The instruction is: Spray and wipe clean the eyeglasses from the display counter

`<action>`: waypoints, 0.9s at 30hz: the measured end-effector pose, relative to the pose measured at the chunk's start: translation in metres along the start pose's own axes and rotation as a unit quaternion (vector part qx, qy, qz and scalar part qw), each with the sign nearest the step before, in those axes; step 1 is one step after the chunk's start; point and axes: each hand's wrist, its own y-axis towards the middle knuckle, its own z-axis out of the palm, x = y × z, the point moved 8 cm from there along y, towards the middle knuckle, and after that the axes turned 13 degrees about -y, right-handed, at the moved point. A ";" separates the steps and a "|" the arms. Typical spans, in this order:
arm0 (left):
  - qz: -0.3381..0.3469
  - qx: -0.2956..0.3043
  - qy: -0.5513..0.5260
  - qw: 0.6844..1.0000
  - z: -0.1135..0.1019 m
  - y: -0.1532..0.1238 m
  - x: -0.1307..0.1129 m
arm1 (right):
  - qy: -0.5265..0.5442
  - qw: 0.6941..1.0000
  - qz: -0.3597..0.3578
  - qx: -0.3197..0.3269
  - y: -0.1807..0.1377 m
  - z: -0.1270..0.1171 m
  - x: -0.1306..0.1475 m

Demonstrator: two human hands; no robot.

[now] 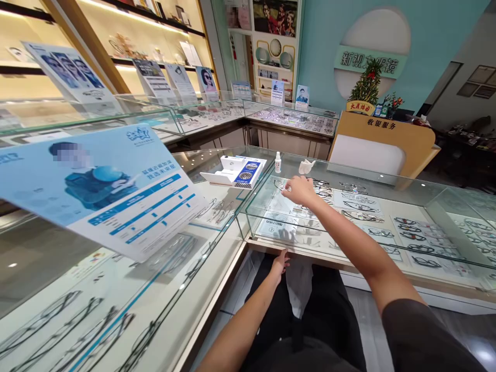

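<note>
My right hand (pixel 301 190) reaches over the glass counter top with its fingers pinched together. A pair of thin-rimmed eyeglasses (pixel 278 184) shows at the fingertips, mostly hidden by the hand. Lower down, by the counter's front edge, my left hand (pixel 279 265) has its fingers curled on a grey cloth (pixel 299 289) that hangs in front of my lap. Beyond the right hand a small white bottle (pixel 278 163) stands upright, and a crumpled white tissue (pixel 306 166) lies to its right.
An open blue-and-white box (pixel 242 173) lies on the counter left of the bottle. A large printed sign (pixel 116 206) stands at the near left. Rows of eyeglasses (pixel 413 230) sit inside the glass showcases. A wooden service desk (pixel 418 137) with plants is at the back right.
</note>
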 end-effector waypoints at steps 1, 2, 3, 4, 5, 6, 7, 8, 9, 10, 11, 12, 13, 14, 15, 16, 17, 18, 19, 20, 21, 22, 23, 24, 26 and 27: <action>-0.004 0.001 -0.003 1.000 -0.004 -0.004 0.003 | 0.003 1.000 -0.004 -0.004 -0.017 -0.003 -0.010; -0.007 0.001 -0.009 1.000 -0.009 -0.008 0.006 | 0.006 1.000 -0.005 -0.007 -0.035 -0.005 -0.022; -0.011 0.000 -0.017 1.000 -0.014 -0.012 0.010 | 0.008 1.000 -0.001 -0.010 -0.052 -0.006 -0.037; -0.015 -0.003 -0.027 1.000 -0.018 -0.017 0.014 | 0.010 1.000 0.007 -0.010 -0.068 -0.005 -0.052; -0.018 -0.005 -0.038 0.999 -0.023 -0.022 0.018 | 0.015 1.000 0.016 -0.010 -0.082 -0.003 -0.067; -0.021 -0.008 -0.050 0.999 -0.028 -0.028 0.021 | 0.029 0.999 0.030 -0.014 -0.095 -0.001 -0.082; -0.023 -0.010 -0.061 0.998 -0.032 -0.033 0.024 | 0.042 0.998 0.046 -0.013 -0.106 0.003 -0.097; -0.026 -0.012 -0.070 0.997 -0.035 -0.039 0.026 | 0.051 0.997 0.061 -0.011 -0.115 0.008 -0.110; -0.029 -0.013 -0.077 0.996 -0.038 -0.044 0.027 | 0.054 0.996 0.072 -0.010 -0.122 0.012 -0.121; -0.031 -0.014 -0.082 0.996 -0.040 -0.050 0.028 | 0.058 0.995 0.083 -0.010 -0.129 0.017 -0.129; -0.034 -0.015 -0.084 0.996 -0.041 -0.055 0.028 | 0.061 0.994 0.093 -0.012 -0.135 0.021 -0.136; -0.037 -0.016 -0.082 0.996 -0.042 -0.061 0.028 | 0.063 0.993 0.099 -0.012 -0.141 0.024 -0.141; -0.039 -0.018 -0.077 0.996 -0.042 -0.067 0.029 | 0.066 0.992 0.104 -0.013 -0.146 0.027 -0.145; -0.043 -0.020 -0.068 0.997 -0.042 -0.073 0.030 | 0.070 0.992 0.106 -0.015 -0.150 0.028 -0.146; -0.047 -0.021 -0.054 0.997 -0.041 -0.081 0.032 | 0.073 0.992 0.105 -0.017 -0.153 0.029 -0.146; -0.052 -0.017 -0.037 0.998 -0.038 -0.090 0.035 | 0.078 0.992 0.101 -0.019 -0.155 0.029 -0.145; -0.059 -0.008 -0.016 0.998 -0.035 -0.102 0.038 | 0.084 0.992 0.094 -0.020 -0.156 0.029 -0.142; -0.069 0.011 0.010 0.998 -0.030 -0.115 0.041 | 0.090 0.992 0.084 -0.020 -0.154 0.028 -0.138; -0.078 0.043 0.035 0.995 -0.023 -0.131 0.042 | 0.094 0.993 0.072 -0.020 -0.150 0.026 -0.131; -0.084 0.081 0.061 0.991 -0.015 -0.149 0.040 | 0.095 0.994 0.058 -0.021 -0.143 0.024 -0.124; -0.085 0.128 0.085 0.984 -0.005 -0.169 0.034 | 0.094 0.994 0.043 -0.024 -0.133 0.021 -0.115; -0.083 0.170 0.106 0.976 0.004 -0.190 0.023 | 0.092 0.995 0.026 -0.028 -0.120 0.018 -0.104; -0.069 0.230 0.139 0.961 0.017 -0.210 0.007 | 0.089 0.995 0.007 -0.032 -0.105 0.014 -0.093; 0.017 0.334 0.225 0.915 0.037 -0.233 -0.020 | 0.089 0.995 -0.006 -0.036 -0.088 0.011 -0.081; 0.261 0.341 0.323 0.843 0.057 -0.258 -0.093 | 0.091 0.995 -0.023 -0.037 -0.049 0.008 -0.059; 0.367 0.273 0.349 0.818 0.058 -0.261 -0.131 | 0.091 0.995 -0.028 -0.036 -0.029 0.007 -0.049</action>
